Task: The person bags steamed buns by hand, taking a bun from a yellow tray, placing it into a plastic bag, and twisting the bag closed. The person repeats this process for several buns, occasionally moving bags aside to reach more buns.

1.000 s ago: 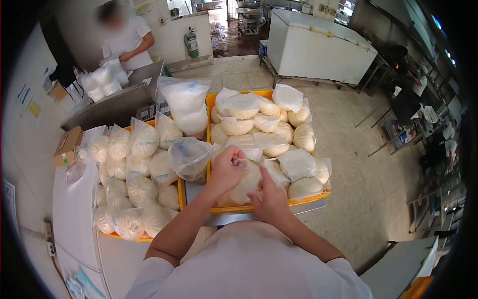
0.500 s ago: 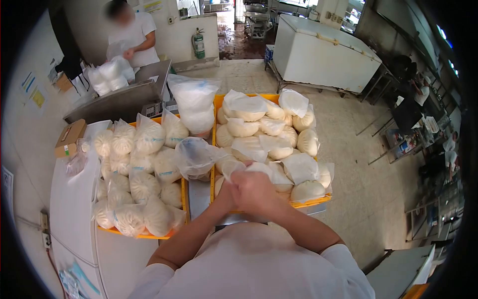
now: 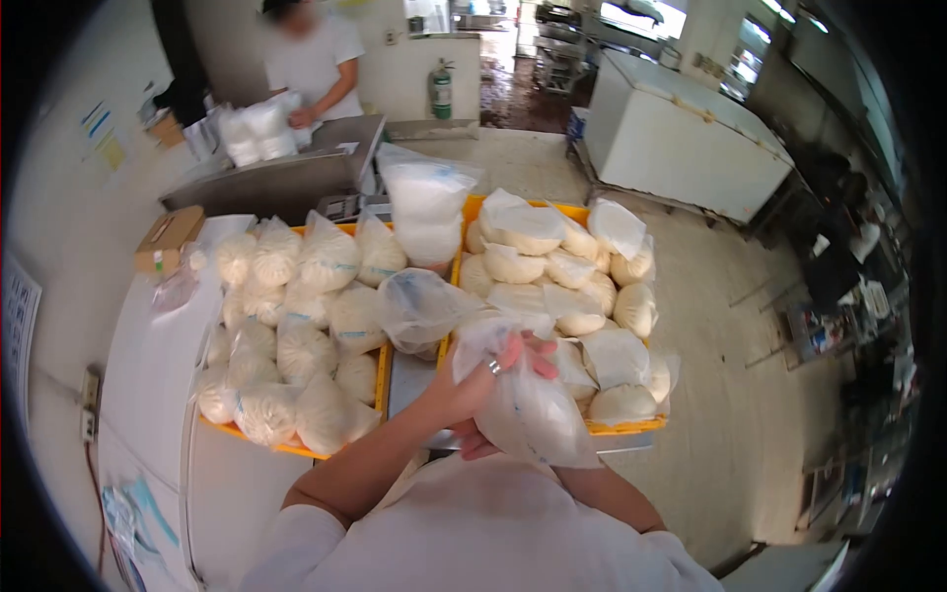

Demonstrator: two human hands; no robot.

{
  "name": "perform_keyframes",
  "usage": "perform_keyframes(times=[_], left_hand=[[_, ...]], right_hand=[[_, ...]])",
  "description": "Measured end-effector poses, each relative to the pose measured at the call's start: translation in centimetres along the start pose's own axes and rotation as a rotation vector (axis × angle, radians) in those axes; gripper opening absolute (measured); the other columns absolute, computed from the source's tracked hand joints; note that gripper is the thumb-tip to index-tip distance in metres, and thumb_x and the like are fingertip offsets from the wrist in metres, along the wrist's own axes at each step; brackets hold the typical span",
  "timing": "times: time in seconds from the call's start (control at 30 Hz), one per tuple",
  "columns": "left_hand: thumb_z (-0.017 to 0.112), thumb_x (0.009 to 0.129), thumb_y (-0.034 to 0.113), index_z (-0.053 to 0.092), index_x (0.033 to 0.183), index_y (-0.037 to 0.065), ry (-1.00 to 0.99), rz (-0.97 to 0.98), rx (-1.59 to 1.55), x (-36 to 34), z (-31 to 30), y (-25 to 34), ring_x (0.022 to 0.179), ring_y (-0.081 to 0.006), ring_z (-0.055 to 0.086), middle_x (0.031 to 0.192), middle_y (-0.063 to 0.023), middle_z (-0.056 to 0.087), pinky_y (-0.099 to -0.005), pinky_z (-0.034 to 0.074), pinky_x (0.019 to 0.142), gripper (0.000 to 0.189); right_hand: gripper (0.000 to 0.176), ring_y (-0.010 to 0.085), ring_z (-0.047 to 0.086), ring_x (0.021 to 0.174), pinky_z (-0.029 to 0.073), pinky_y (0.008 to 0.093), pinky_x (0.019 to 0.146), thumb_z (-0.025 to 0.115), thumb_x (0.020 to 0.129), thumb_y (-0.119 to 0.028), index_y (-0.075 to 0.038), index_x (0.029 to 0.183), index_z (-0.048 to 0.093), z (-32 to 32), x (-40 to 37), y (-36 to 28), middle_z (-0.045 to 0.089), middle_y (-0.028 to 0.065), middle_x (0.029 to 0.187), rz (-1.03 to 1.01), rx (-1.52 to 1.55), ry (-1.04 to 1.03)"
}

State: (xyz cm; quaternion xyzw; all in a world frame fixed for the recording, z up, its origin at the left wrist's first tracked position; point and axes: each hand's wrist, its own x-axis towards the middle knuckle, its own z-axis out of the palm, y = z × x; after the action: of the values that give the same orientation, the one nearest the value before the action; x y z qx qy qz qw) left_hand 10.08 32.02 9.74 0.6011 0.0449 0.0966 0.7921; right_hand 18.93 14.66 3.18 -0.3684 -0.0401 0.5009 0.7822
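Observation:
A clear plastic bag (image 3: 533, 419) with a pale, rounded shape in it is in front of my chest. My left hand (image 3: 483, 380), with a ring on one finger, grips the bag's gathered upper part. From below, my right hand (image 3: 475, 441) supports the bag; most of that hand is hidden behind the plastic, and only some fingers show at its left side. Just beyond my hands, large white buns (image 3: 623, 403) with paper sheets lie piled in the right yellow crate (image 3: 631, 427). Another loose plastic bag (image 3: 422, 301) rests at the left of that crate.
Bagged buns (image 3: 306, 350) fill the left yellow crate (image 3: 383, 390). A stack of plastic bags (image 3: 424, 197) stands behind, between the crates. A cardboard box (image 3: 168, 237) sits at left. Another person (image 3: 316, 69) handles bags at a metal counter (image 3: 266, 192). A white chest freezer (image 3: 681, 133) stands far right.
My hands have separated from their clasp near the right crate and come closer to my body. The bag now hangs spread out between them. The view has shifted, and the other person's hands have lowered.

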Motion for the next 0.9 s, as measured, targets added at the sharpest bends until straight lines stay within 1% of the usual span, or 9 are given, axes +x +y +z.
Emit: perform_keyframes(times=[0.1, 0.2, 0.3, 0.4, 0.47, 0.53, 0.67, 0.77, 0.9], left_hand=[[0.047, 0.106, 0.038, 0.065, 0.099, 0.005, -0.002, 0.105, 0.009, -0.4, -0.9, 2.2, 0.119, -0.0244, 0.061, 0.126, -0.0146, 0.066, -0.0389, 0.041, 0.111, 0.038], [0.048, 0.106, 0.035, 0.064, 0.101, 0.006, 0.093, 0.245, 0.045, -1.5, -0.1, 5.5, 0.118, -0.0226, 0.061, 0.126, -0.0135, 0.066, -0.0384, 0.04, 0.111, 0.033], [0.049, 0.104, 0.027, 0.063, 0.101, 0.007, 0.173, 0.305, 0.246, -3.4, -0.3, 7.8, 0.117, -0.0209, 0.061, 0.124, -0.0129, 0.067, -0.0382, 0.04, 0.11, 0.024], [0.045, 0.09, 0.001, 0.052, 0.088, 0.006, 0.172, 0.446, 0.413, -4.1, -0.2, 8.2, 0.106, -0.0163, 0.058, 0.115, -0.0117, 0.069, -0.0348, 0.045, 0.099, 0.008], [0.045, 0.083, -0.01, 0.047, 0.082, 0.005, 0.154, 0.435, 0.378, -4.6, -0.7, 7.8, 0.103, -0.0145, 0.057, 0.112, -0.0114, 0.07, -0.0335, 0.047, 0.095, 0.015], [0.048, 0.083, -0.01, 0.048, 0.083, 0.005, 0.126, 0.298, 0.239, -5.3, -1.9, 6.4, 0.105, -0.0149, 0.059, 0.116, -0.0118, 0.07, -0.034, 0.046, 0.099, 0.015], [0.05, 0.098, 0.019, 0.057, 0.091, 0.005, 0.253, 0.342, 0.112, -7.0, -4.4, 6.2, 0.119, -0.0258, 0.058, 0.129, -0.0168, 0.062, -0.0422, 0.046, 0.106, 0.017], [0.05, 0.098, 0.024, 0.055, 0.093, 0.005, 0.324, 0.382, -0.391, -8.6, -4.9, 9.4, 0.12, -0.0285, 0.056, 0.138, -0.0189, 0.054, -0.0429, 0.048, 0.104, 0.02], [0.053, 0.099, 0.021, 0.06, 0.11, 0.004, 0.454, 0.429, -0.102, -9.8, -8.5, 7.3, 0.113, -0.0236, 0.057, 0.127, -0.0154, 0.057, -0.0378, 0.048, 0.097, 0.022]], right_hand=[[0.044, 0.0264, 0.06, 0.114, 0.047, 0.0452, 0.104, 0.066, 0.091, -0.026, -0.011, 0.132, 0.06, 0.5, -1.1, -2.2, 0.068, 0.0108, 0.116, -0.135, 0.058, -0.129], [0.037, 0.017, 0.055, 0.085, 0.049, 0.0414, 0.09, 0.066, 0.093, -0.04, -0.009, 0.114, 0.063, -1.3, -4.0, -11.9, 0.063, 0.0028, 0.088, -0.529, 0.291, -0.547], [0.046, 0.0128, 0.049, 0.064, 0.049, 0.037, 0.083, 0.061, 0.096, -0.049, -0.005, 0.11, 0.064, -0.7, -5.1, -15.4, 0.057, 0.0, 0.074, -0.563, 0.132, -0.744], [0.062, 0.0274, 0.07, 0.091, 0.053, 0.0556, 0.094, 0.053, 0.098, -0.058, -0.003, 0.126, 0.059, -0.7, -1.7, -7.5, 0.069, 0.0148, 0.098, -0.178, -0.106, -0.293], [0.067, 0.0362, 0.064, 0.115, 0.051, 0.06, 0.097, 0.053, 0.096, -0.062, -0.006, 0.132, 0.056, 2.3, 0.7, -1.3, 0.067, 0.0201, 0.118, 0.388, 0.371, -0.53], [0.063, 0.0434, 0.056, 0.122, 0.045, 0.0649, 0.101, 0.057, 0.095, -0.058, -0.01, 0.135, 0.054, 5.6, 0.4, 1.3, 0.063, 0.0176, 0.127, 0.418, 0.44, -0.403], [0.056, 0.0419, 0.045, 0.136, 0.039, 0.0642, 0.108, 0.069, 0.088, -0.043, -0.015, 0.134, 0.056, 5.6, 1.4, -3.6, 0.055, 0.0153, 0.141, -0.143, -0.116, -0.678], [0.064, 0.0355, 0.045, 0.139, 0.034, 0.058, 0.116, 0.078, 0.081, -0.03, -0.013, 0.137, 0.054, 4.6, 3.2, -6.6, 0.051, 0.0171, 0.145, -0.405, 0.177, -0.771], [0.087, 0.0335, 0.04, 0.142, 0.031, 0.0572, 0.116, 0.074, 0.084, -0.048, -0.018, 0.155, 0.032, 11.3, 2.4, 2.4, 0.037, 0.0128, 0.157, -0.09, -0.182, -0.64]])
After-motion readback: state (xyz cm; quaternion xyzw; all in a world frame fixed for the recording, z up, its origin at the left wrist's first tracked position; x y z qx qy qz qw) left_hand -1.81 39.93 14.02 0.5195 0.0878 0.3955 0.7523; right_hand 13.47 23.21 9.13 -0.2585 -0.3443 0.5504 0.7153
